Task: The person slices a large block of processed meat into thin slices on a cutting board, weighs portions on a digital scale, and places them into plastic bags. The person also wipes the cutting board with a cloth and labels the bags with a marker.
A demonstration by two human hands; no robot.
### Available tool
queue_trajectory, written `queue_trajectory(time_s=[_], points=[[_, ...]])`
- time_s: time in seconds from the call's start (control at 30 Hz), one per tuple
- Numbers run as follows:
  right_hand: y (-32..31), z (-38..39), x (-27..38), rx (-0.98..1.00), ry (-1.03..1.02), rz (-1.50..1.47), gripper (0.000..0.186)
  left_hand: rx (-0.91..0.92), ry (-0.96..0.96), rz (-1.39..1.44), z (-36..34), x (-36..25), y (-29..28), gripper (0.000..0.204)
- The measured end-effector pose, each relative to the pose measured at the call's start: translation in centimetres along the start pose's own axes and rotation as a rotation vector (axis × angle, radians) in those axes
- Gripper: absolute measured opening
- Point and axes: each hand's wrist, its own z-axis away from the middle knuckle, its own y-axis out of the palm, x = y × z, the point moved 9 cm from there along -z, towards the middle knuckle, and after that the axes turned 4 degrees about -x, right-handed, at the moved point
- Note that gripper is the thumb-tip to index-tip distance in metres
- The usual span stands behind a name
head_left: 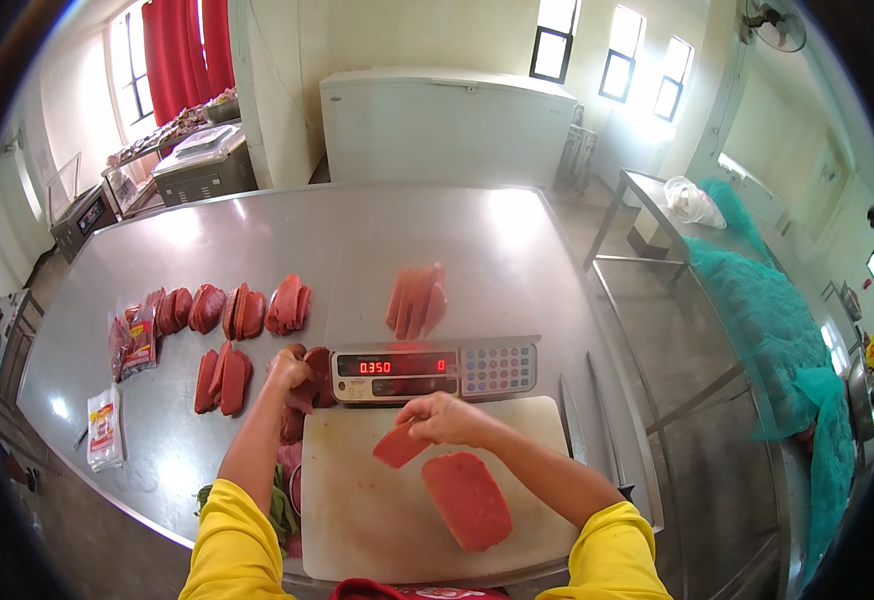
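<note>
My right hand (439,418) pinches a pink meat slice (397,446) above the white cutting board (347,500). Close to it on the board lies a larger block of the same meat (467,502). My left hand (295,370) is closed around meat slices (318,370) at the left end of the digital scale (397,385); its fingers partly hide them. Several slices (417,302) stand together behind the scale's lit red display, slightly blurred. More meat lies below my left hand, partly covered by my arm.
Stacked meat portions (289,305) line the steel table's left side, near a filled packet (139,340) and flat plastic bags (104,430). A knife (572,420) and a long thin rod (607,420) lie right of the board. Green leaves (282,510) sit beside my left arm.
</note>
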Motion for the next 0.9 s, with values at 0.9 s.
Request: queue_trajectory(time_s=[0.9], points=[[-14.8,2.2,4.8,-0.884,-0.194,0.054,0.025,-0.286,0.294,0.223,1.7,-22.6,-3.7,0.03]])
